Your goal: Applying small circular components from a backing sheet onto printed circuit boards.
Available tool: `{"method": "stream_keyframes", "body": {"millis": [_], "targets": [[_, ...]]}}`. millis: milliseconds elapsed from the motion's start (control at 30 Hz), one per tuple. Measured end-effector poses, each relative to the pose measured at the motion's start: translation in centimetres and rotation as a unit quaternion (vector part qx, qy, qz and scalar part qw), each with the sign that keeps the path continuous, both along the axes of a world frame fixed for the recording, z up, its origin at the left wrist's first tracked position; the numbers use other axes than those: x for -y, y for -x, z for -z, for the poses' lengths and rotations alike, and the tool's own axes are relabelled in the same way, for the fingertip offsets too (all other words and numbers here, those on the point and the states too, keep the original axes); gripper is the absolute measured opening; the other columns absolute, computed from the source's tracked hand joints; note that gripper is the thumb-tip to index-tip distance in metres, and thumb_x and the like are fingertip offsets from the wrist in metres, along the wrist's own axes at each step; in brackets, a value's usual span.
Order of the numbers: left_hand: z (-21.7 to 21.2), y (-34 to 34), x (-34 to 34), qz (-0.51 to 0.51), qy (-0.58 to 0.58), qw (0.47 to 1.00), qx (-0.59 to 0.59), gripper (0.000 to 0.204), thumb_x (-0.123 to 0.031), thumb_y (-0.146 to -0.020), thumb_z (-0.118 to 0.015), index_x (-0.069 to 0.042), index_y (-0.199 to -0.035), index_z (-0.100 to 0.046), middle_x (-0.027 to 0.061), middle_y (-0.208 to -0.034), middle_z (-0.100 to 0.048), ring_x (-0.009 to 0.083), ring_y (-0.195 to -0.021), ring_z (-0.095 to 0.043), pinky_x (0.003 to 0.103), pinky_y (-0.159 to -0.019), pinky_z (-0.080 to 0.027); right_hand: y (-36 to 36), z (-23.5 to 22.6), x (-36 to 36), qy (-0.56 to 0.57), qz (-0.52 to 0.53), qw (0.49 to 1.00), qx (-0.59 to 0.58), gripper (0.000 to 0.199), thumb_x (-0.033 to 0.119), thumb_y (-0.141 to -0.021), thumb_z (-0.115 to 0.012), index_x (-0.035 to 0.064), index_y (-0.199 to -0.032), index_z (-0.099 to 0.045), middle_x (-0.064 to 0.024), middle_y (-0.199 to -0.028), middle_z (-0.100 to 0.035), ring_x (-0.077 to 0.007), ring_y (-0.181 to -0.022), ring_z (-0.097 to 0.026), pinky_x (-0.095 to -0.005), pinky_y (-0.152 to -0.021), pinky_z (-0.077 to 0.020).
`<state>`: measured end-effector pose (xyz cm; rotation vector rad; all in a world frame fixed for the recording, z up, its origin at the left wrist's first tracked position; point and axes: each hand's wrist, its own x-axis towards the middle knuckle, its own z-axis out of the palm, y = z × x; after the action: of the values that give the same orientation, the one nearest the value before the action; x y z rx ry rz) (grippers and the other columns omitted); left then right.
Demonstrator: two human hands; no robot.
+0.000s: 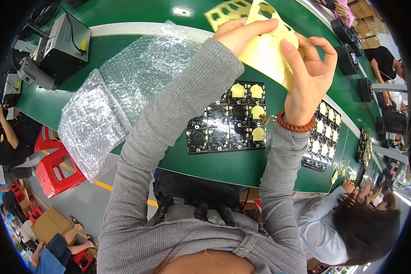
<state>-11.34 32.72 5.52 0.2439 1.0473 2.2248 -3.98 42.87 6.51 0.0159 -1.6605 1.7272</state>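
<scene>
We hold a yellow sheet (265, 55) up over the green table (123, 18).

From the head camera, our left hand (242, 34) and right hand (308, 68) both pinch the sheet, fingers closed on it, above a black circuit panel (226, 125); bubble wrap (118, 91) lies to the left.

Head camera looks steeply down, close over the green bench (123, 13).
</scene>
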Motion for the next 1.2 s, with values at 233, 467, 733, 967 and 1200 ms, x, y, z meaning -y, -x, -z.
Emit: {"method": "stream_keyframes", "body": {"millis": [233,467,733,967,1200], "targets": [[4.7,1.1,-1.0,-0.111,0.058,0.991,-0.052,0.030,-0.020,-0.077,-0.065,0.000,-0.098,-0.058,0.0117,-0.084,-0.064,0.0183,-0.071,-0.063,0.027,-0.064,-0.052,-0.3,0.3,0.2,0.106,-0.002,0.994,-0.021,0.045,-0.004,-0.070,-0.066,0.0014,-0.103,-0.036,-0.0147,-0.090,-0.061,-0.0161,-0.083,-0.057,-0.0248,-0.075,-0.0443],[10.3,1.2,5.5,-0.187,0.470,0.769,-0.391,0.028,-0.018,-0.080,-0.060,-0.007,-0.105,-0.055,0.0104,-0.097,-0.061,0.0200,-0.084,-0.062,0.029,-0.073,-0.051,-4.1,3.8,-1.2,0.002,-0.073,0.984,0.165,0.039,-0.002,-0.070,-0.067,0.0026,-0.099,-0.040,-0.0103,-0.086,-0.061,-0.0125,-0.080,-0.056,-0.0230,-0.073,-0.0434],[9.4,-1.3,5.2,-0.241,0.456,0.363,-0.776,0.034,-0.009,-0.075,-0.055,0.001,-0.107,-0.051,0.0191,-0.110,-0.049,0.0301,-0.109,-0.044,0.038,-0.091,-0.037,-7.2,8.6,-0.3,-0.103,-0.086,0.925,0.355,0.036,-0.001,-0.069,-0.068,0.0036,-0.095,-0.043,-0.0004,-0.075,-0.060,-0.0064,-0.071,-0.049,-0.0180,-0.064,-0.0376],[14.1,-2.4,3.6,-0.139,0.313,0.552,-0.760,0.028,-0.027,-0.075,-0.063,-0.011,-0.098,-0.058,0.0081,-0.113,-0.054,0.0202,-0.109,-0.049,0.032,-0.091,-0.040,-7.1,10.0,-0.4,-0.114,-0.071,0.923,0.360,0.036,0.000,-0.067,-0.069,0.0064,-0.093,-0.044,0.0027,-0.073,-0.059,-0.0042,-0.064,-0.037,-0.0175,-0.060,-0.0331],[11.8,-2.6,4.8,-0.116,0.349,0.403,-0.838,0.037,-0.018,-0.073,-0.059,0.001,-0.105,-0.052,0.0179,-0.109,-0.050,0.0296,-0.107,-0.045,0.037,-0.091,-0.037,-7.2,10.1,-0.5,-0.153,-0.077,0.918,0.358,0.031,0.001,-0.067,-0.069,0.0065,-0.089,-0.048,0.0045,-0.075,-0.058,-0.0044,-0.066,-0.038,-0.0192,-0.063,-0.0336]]}}
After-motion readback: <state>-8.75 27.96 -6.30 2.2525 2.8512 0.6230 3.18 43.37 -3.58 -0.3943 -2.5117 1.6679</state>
